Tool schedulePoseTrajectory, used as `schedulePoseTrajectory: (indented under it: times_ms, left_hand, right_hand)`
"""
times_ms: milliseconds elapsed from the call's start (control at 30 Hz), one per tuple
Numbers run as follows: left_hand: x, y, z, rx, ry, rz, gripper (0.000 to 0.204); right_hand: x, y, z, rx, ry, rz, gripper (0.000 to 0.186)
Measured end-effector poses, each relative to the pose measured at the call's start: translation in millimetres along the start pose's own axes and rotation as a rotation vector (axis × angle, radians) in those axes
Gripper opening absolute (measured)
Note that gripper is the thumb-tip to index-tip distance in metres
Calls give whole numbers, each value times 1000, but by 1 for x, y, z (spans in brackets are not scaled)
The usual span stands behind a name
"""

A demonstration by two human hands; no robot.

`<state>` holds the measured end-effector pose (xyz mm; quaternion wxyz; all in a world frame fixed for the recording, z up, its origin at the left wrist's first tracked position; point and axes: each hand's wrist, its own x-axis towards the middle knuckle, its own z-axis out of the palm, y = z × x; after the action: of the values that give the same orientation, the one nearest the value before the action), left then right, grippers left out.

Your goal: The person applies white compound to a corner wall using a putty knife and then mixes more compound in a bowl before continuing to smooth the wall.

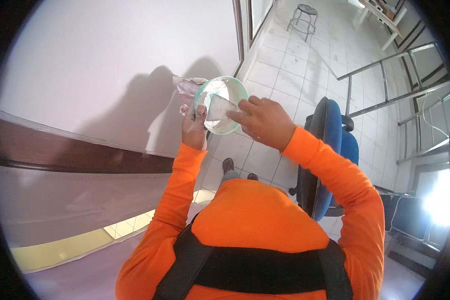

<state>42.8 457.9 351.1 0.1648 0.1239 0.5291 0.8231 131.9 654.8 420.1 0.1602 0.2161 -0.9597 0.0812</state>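
Note:
My left hand (193, 131) grips the near left side of a round pale-green tub (241, 89), its thumb over the rim. White paste-like stuff is smeared inside the tub. Crumpled pinkish-grey paper or wrapping (186, 89) sticks out beside the tub on the left, against that hand; how it is held is hidden. With fingers closed, my right hand (268, 120) holds a flat, pale scraper (220, 108) at the tub's right rim. The scraper's broad blade reaches into the tub, and its gripped end is covered by the fingers.
A white wall (110, 60) with a dark brown band (75, 145) rises close on the left. To the right stands a blue office chair (330, 150), with a metal ladder (385, 82) beyond. A round stool (305, 20) is farther off on the tiled floor (270, 70).

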Motion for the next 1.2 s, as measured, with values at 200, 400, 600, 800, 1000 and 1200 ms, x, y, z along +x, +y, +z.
schedulePoseTrajectory:
  times_ms: [200, 400, 600, 800, 1000, 1200]
  left_hand:
    - [-1, -3, -7, 49, 19, -50, 50]
    - [-10, -7, 0, 102, 46, 73, 46]
    - [-4, -9, -9, 162, 37, 35, 47]
    - [-10, 0, -3, 514, -5, 45, 49]
    - [-1, -14, -16, 298, -43, 92, 48]
    - [3, -25, -22, 365, -14, 57, 44]
  right_hand:
    - [13, 23, 9, -35, 3, 11, 39]
    - [-14, 21, 35, 204, -113, 207, 35]
    - [0, 20, 11, 165, -158, 199, 28]
    - [25, 57, 1, -151, 11, -158, 27]
    - [-6, 87, 35, 84, -182, 61, 31]
    - [-16, 79, 44, 258, -118, 102, 26]
